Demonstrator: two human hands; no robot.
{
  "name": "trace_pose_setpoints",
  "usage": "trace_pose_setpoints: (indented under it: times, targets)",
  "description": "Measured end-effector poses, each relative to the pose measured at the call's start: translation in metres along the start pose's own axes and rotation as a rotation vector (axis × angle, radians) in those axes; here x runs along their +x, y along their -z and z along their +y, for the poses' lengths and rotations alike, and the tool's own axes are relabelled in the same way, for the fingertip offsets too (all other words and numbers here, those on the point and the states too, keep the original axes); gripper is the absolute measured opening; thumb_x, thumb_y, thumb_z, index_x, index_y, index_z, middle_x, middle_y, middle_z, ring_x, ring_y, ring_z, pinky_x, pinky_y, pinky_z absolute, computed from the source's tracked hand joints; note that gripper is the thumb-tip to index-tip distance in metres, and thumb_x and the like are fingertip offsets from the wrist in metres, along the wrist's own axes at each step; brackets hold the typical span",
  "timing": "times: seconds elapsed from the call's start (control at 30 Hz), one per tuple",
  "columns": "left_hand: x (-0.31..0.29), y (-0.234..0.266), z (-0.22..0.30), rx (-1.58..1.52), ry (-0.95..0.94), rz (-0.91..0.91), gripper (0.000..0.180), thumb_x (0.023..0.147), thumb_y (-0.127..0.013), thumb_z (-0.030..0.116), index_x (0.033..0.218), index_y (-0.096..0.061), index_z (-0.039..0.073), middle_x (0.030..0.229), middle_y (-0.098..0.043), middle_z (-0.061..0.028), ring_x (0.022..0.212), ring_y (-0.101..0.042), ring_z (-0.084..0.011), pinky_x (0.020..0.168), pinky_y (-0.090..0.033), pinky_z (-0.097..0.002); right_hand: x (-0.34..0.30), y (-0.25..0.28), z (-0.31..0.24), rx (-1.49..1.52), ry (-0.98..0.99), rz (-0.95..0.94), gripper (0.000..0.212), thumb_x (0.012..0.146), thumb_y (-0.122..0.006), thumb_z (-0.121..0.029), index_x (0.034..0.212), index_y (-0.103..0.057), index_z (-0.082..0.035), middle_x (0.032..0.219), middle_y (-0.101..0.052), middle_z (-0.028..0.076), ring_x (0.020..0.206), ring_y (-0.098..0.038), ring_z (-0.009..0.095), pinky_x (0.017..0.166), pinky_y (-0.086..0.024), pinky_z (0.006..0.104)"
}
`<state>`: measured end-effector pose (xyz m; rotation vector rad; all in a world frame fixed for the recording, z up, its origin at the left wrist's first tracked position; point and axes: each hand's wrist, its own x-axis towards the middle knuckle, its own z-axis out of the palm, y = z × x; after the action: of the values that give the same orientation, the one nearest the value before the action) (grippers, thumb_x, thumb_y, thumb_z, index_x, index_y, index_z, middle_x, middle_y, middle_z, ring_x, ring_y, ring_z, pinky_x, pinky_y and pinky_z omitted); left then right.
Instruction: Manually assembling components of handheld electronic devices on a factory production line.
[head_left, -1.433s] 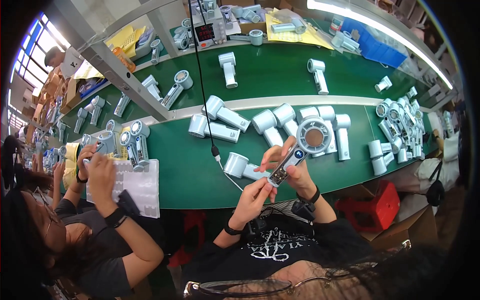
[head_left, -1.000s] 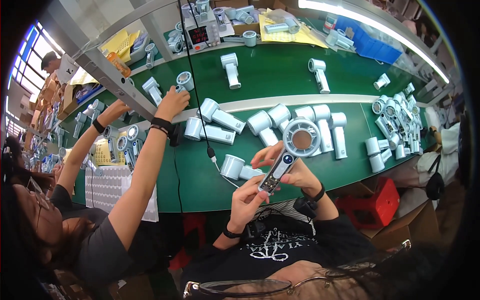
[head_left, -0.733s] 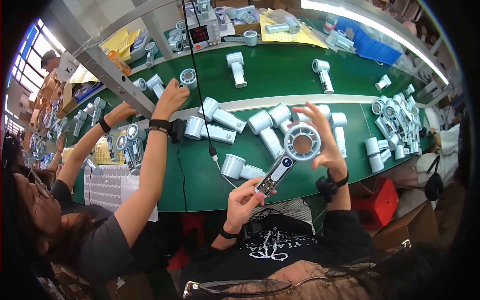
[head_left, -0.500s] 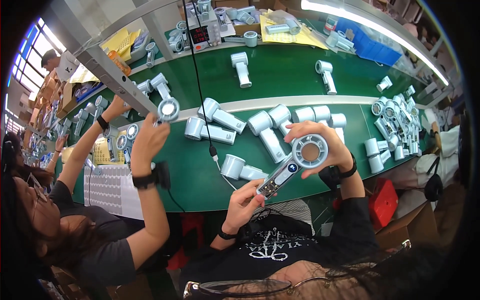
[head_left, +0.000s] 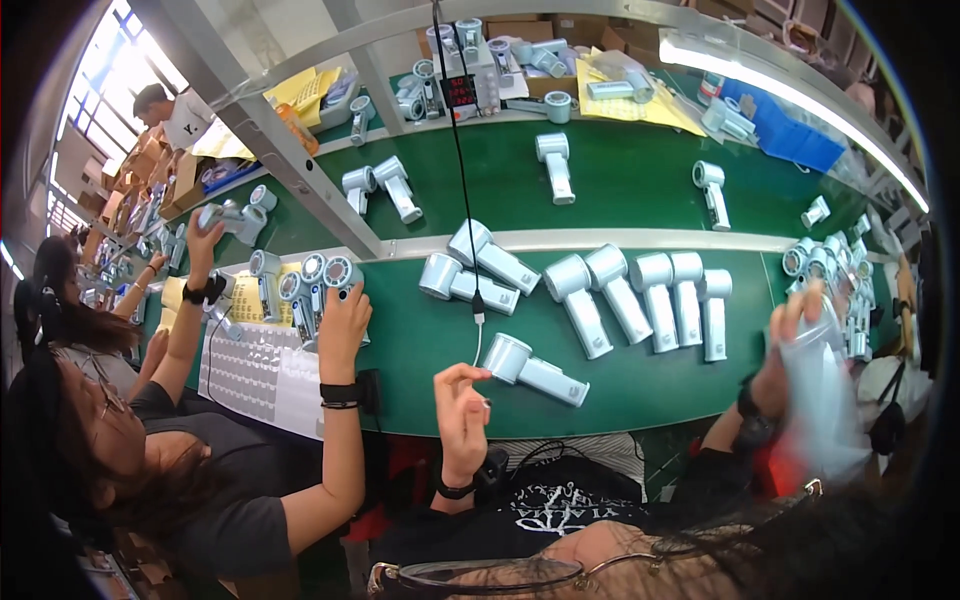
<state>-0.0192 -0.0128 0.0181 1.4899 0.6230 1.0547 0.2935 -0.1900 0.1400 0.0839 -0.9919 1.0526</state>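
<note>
Directly before me, eight handheld fans (head_left: 547, 380) lie, one just beside my half-curled left hand (head_left: 462, 424); its hold on one white cable (head_left: 478, 338) I cannot tell. My right hand (head_left: 776, 360) clasps one blurred pale object (head_left: 822, 400).

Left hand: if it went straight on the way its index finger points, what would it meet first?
The left hand would probably meet the nearest handheld fan, at its round head; depth is unclear.
</note>
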Motion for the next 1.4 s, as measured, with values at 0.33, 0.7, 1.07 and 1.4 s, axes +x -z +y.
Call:
trace_pose_setpoints:
  times: [0.33, 0.7, 1.07, 1.4]
  targets:
    - [0.017, 0.002, -0.024, 0.482, -0.283, -0.055, 0.031, 0.095, -0.043, 0.008, 0.066, -0.047, -0.004, 0.111, -0.049, -0.0177, 0.091, -0.055, -0.0240, 0.069, -0.044, -0.0286, -0.030, -0.005, 0.013, -0.758, 0.382, 0.178, 0.104, 0.069, -0.077, -0.039, 0.144, -0.014, -0.004, 0.098, -0.051, 0.012, 0.078, -0.054, 0.023, 0.089, -0.044, 0.0488]
    - [0.017, 0.001, -0.027, 0.462, -0.181, -0.077, 0.027, 0.094, -0.043, 0.005, 0.071, -0.049, -0.007, 0.108, -0.053, -0.0169, 0.083, -0.056, -0.0223, 0.063, -0.044, -0.0282, 0.013, 0.077, 0.031, -1.526, 0.271, 0.570, 0.095, 0.075, -0.075, -0.027, 0.142, -0.013, -0.005, 0.101, -0.055, 0.016, 0.088, -0.060, 0.022, 0.098, -0.042, 0.0486]
    - [0.023, 0.010, -0.038, 0.508, -0.215, -0.096, 0.025, 0.094, -0.042, 0.004, 0.074, -0.050, -0.008, 0.101, -0.057, -0.0161, 0.073, -0.055, -0.0194, 0.058, -0.043, -0.0275, 0.067, 0.252, -0.058, -1.836, -0.434, 0.372, 0.080, 0.067, -0.079, -0.023, 0.128, -0.032, -0.002, 0.101, -0.057, 0.014, 0.093, -0.057, 0.021, 0.083, -0.046, 0.0306]
    - [0.026, 0.006, -0.025, 0.515, -0.201, -0.074, 0.024, 0.093, -0.043, 0.002, 0.072, -0.050, -0.008, 0.099, -0.059, -0.0165, 0.067, -0.054, -0.0187, 0.056, -0.042, -0.0279, 0.079, 0.400, -0.003, -2.525, -1.204, 0.268, 0.076, 0.078, -0.058, -0.063, 0.116, -0.053, 0.003, 0.130, -0.047, 0.024, 0.124, -0.038, 0.042, 0.096, -0.030, 0.0634]
